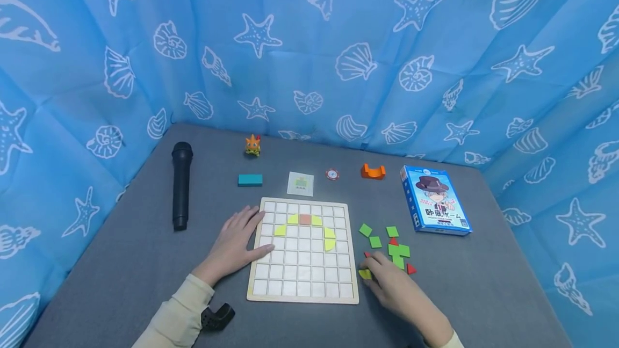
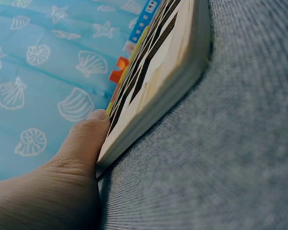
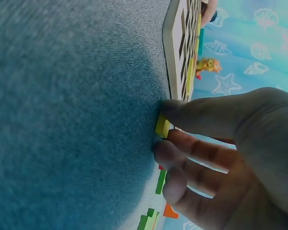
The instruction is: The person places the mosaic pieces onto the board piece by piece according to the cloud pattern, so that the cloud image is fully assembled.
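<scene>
Fingers [image 3: 192,148] and thumb of right hand [image 1: 394,286] pinch yellow tile [image 1: 365,274] beside grid board [image 1: 271,297]; left hand [image 1: 234,246] flat, steadying board's edge.

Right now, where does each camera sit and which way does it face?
Head: looks forward and down at the board, both hands, loose pieces, curtain.
Left wrist: low at the table, along the board's edge; the left hand touches it.
Right wrist: low, facing the board; the right hand pinches a yellow piece.
Shared: the board and curtain appear in all three.
</scene>
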A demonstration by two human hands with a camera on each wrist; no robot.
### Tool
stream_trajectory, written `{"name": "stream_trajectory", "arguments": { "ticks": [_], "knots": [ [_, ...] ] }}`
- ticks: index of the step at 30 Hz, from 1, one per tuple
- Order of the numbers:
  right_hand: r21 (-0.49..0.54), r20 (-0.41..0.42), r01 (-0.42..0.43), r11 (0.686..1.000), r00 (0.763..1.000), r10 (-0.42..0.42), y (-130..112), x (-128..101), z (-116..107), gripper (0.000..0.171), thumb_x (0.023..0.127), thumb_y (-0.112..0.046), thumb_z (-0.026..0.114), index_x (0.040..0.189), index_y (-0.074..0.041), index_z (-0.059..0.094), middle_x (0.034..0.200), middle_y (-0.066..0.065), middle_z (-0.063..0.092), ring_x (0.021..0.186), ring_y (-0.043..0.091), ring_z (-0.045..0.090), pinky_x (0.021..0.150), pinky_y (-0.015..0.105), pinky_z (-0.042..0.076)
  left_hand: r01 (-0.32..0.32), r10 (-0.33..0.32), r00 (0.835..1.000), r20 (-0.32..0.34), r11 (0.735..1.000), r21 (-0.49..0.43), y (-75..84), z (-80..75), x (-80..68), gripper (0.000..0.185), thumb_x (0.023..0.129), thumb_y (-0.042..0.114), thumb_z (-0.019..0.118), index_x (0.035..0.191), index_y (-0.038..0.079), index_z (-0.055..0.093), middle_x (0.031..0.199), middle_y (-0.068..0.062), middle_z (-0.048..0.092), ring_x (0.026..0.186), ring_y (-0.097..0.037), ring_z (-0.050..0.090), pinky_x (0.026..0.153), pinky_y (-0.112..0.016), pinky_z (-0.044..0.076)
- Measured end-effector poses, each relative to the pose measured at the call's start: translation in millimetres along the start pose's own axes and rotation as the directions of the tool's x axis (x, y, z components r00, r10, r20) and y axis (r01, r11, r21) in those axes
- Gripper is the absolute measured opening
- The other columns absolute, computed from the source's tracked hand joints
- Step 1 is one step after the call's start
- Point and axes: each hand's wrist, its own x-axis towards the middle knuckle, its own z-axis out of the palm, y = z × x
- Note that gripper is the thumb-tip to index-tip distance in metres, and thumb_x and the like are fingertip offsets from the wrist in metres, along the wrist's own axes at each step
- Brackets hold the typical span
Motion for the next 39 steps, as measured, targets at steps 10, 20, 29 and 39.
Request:
{"name": "stream_trajectory", "arguments": {
  "ticks": [10,20,29,39],
  "knots": [
    [-0.049,-0.062,0.013,0.999,0.998,-0.016,-4,3,0,0.025,0.082,-0.015,0.076,0.104,-0.018,0.064,0.098,-0.009,0.058,0.083,0.003,0.052,0.075,0.024,0.054,0.003,-0.003,1.0,-0.005,1.0,0.012,0.6,0.2,0.5,0.087,0.084,0.07,0.051,0.15,0.017,0.033,0.154,-0.009,0.031,0.145,-0.03,0.021,0.114,-0.056,0.019],
    [-0.058,-0.125,0.22,0.974,0.966,-0.225,-33,23,-7,0.027,0.083,-0.013,0.075,0.107,-0.012,0.064,0.097,-0.005,0.058,0.082,0.005,0.051,0.073,0.022,0.053,0.003,-0.003,1.0,-0.01,1.0,0.015,-0.5,2.3,-2.3,0.087,0.084,0.069,0.053,0.15,0.016,0.033,0.154,-0.009,0.031,0.145,-0.03,0.021,0.114,-0.055,0.018],
    [-0.031,-0.121,0.363,0.931,0.924,-0.364,-71,66,-1,0.023,0.087,-0.014,0.071,0.107,-0.011,0.061,0.096,-0.004,0.057,0.083,0.007,0.05,0.072,0.022,0.05,0.003,-0.003,1.0,-0.01,1.0,0.013,-0.5,1.5,0.6,0.088,0.084,0.07,0.052,0.15,0.017,0.032,0.155,-0.009,0.031,0.145,-0.03,0.021,0.114,-0.056,0.018],
    [0.055,-0.003,0.304,0.951,0.952,-0.305,-104,105,12,0.016,0.092,-0.018,0.063,0.105,-0.011,0.065,0.091,-0.006,0.058,0.08,0.007,0.052,0.073,0.022,0.05,-0.007,0.007,1.0,-0.024,1.0,0.004,2.0,-0.8,-1.3,0.086,0.084,0.066,0.057,0.15,0.015,0.034,0.154,-0.01,0.032,0.144,-0.031,0.022,0.114,-0.057,0.019]
  ]
}}
